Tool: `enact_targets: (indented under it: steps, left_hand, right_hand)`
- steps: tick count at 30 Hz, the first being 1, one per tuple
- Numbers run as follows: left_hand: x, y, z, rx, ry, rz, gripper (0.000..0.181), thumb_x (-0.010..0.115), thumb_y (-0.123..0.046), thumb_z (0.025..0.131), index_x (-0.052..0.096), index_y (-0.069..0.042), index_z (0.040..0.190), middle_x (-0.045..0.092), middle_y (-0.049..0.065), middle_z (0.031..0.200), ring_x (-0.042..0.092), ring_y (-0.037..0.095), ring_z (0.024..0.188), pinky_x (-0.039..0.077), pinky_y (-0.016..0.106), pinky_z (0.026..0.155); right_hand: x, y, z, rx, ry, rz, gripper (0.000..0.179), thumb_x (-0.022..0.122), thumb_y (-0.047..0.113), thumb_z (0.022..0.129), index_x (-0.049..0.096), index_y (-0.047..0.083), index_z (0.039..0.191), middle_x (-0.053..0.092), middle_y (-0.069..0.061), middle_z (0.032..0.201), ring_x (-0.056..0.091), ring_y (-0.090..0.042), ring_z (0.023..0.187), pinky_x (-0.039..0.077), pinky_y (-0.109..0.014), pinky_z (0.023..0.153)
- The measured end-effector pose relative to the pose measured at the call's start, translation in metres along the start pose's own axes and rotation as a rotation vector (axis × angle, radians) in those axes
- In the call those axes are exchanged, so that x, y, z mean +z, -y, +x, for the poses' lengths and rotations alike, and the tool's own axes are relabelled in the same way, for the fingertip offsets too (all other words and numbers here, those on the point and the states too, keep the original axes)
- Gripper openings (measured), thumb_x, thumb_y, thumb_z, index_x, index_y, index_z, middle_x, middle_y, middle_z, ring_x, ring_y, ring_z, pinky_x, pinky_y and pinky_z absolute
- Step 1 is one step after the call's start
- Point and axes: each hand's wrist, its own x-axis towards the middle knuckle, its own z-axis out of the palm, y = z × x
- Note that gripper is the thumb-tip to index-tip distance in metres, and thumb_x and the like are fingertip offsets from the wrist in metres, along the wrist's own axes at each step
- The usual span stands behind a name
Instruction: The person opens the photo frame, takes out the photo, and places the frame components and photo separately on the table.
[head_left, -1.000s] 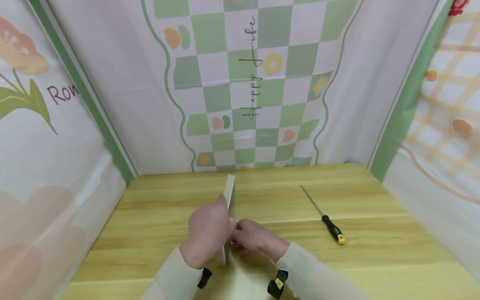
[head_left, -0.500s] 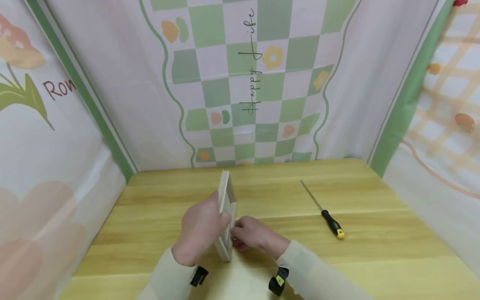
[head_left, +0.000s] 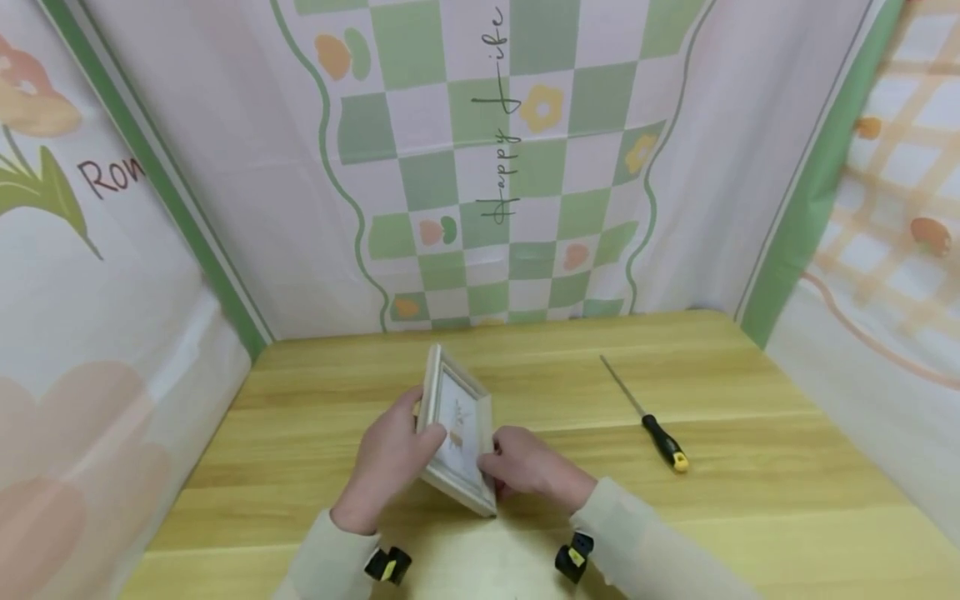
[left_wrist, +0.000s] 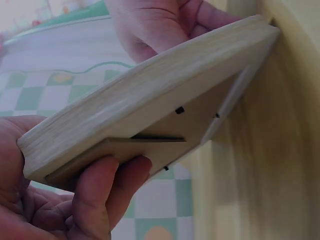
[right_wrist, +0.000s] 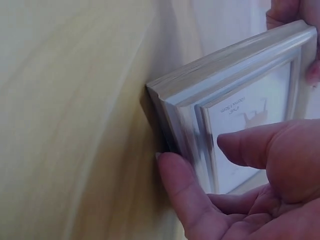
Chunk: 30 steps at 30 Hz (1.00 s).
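A pale wooden picture frame (head_left: pixel 467 454) stands tilted on the table, held between both hands. My left hand (head_left: pixel 393 458) grips its left edge, thumb on the front moulding. In the left wrist view, that hand's fingers lie against a brown stand flap (left_wrist: pixel 112 147) on the frame's back, near small black tabs (left_wrist: pixel 179 110). My right hand (head_left: pixel 528 462) pinches the right edge low down, with its thumb over the front and its fingers at the outer side. Behind the moulding sits a white picture insert (right_wrist: pixel 240 145) with small print and a drawing.
A screwdriver (head_left: pixel 660 437) with a black and yellow handle lies on the wooden table (head_left: pixel 315 375), to the right of the hands. Patterned cloth (head_left: pixel 495 167) hangs along the back and both sides of the table.
The picture frame has turned from edge-on so that its front now faces the head camera. Both hands moved with it, the left one slightly leftward, the right one slightly rightward. The screwdriver stayed put.
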Motion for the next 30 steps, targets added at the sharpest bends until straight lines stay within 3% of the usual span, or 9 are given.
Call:
enact_targets:
  steps: [4,8,13,16,21,27,30]
  left_hand:
    - [0.003,0.006,-0.001,-0.045,0.048,-0.116,0.072,0.059,-0.016,0.091,0.037,-0.004,0.159,0.073,0.018,0.113,0.072,0.019,0.082,0.059,0.033,0.065]
    - [0.007,0.013,-0.002,-0.067,0.087,-0.246,0.072,0.056,-0.012,0.092,0.033,-0.001,0.159,0.071,0.023,0.118,0.073,0.023,0.09,0.059,0.034,0.07]
    - [0.013,0.023,-0.001,-0.086,0.145,-0.397,0.075,0.055,-0.006,0.091,0.026,0.003,0.16,0.07,0.025,0.117,0.072,0.023,0.083,0.056,0.031,0.064]
    - [0.019,0.029,0.0,-0.113,0.17,-0.442,0.077,0.057,-0.006,0.091,0.024,0.002,0.161,0.068,0.026,0.119,0.071,0.023,0.078,0.054,0.031,0.058]
    - [0.03,0.039,0.003,-0.159,0.175,-0.473,0.081,0.06,-0.008,0.091,0.021,0.002,0.161,0.063,0.028,0.13,0.07,0.023,0.078,0.051,0.033,0.054]
    - [0.04,0.049,0.006,-0.165,0.189,-0.52,0.083,0.059,-0.004,0.09,0.016,0.008,0.161,0.052,0.037,0.141,0.071,0.028,0.095,0.061,0.039,0.077]
    - [0.044,0.052,0.007,-0.174,0.2,-0.549,0.083,0.056,-0.001,0.089,0.015,0.01,0.16,0.05,0.039,0.142,0.071,0.03,0.097,0.062,0.041,0.08]
  right_hand:
    - [-0.006,0.0,-0.002,0.012,-0.063,-0.185,0.02,0.067,0.022,0.097,0.061,0.003,0.096,0.063,-0.008,0.077,0.059,-0.019,0.061,0.048,-0.031,0.051]
    - [-0.011,0.0,-0.004,0.028,-0.108,-0.287,0.021,0.068,0.023,0.096,0.061,0.004,0.093,0.06,-0.007,0.075,0.053,-0.017,0.059,0.042,-0.028,0.048]
    - [-0.015,-0.001,-0.005,0.045,-0.139,-0.418,0.023,0.066,0.024,0.096,0.061,0.006,0.084,0.059,-0.005,0.072,0.051,-0.016,0.056,0.041,-0.027,0.047]
    - [-0.016,-0.003,-0.005,0.052,-0.159,-0.488,0.026,0.066,0.025,0.096,0.059,0.01,0.076,0.059,-0.004,0.069,0.051,-0.015,0.054,0.042,-0.028,0.047]
    - [-0.019,-0.006,-0.006,0.083,-0.172,-0.51,0.03,0.067,0.025,0.096,0.058,0.011,0.071,0.059,-0.004,0.066,0.052,-0.016,0.052,0.043,-0.028,0.046]
    - [-0.022,-0.009,-0.006,0.107,-0.176,-0.527,0.035,0.066,0.027,0.097,0.059,0.013,0.066,0.06,-0.003,0.062,0.051,-0.015,0.05,0.043,-0.028,0.046]
    - [-0.022,-0.011,-0.007,0.108,-0.178,-0.54,0.037,0.065,0.027,0.097,0.059,0.014,0.064,0.059,-0.002,0.061,0.049,-0.014,0.048,0.041,-0.027,0.045]
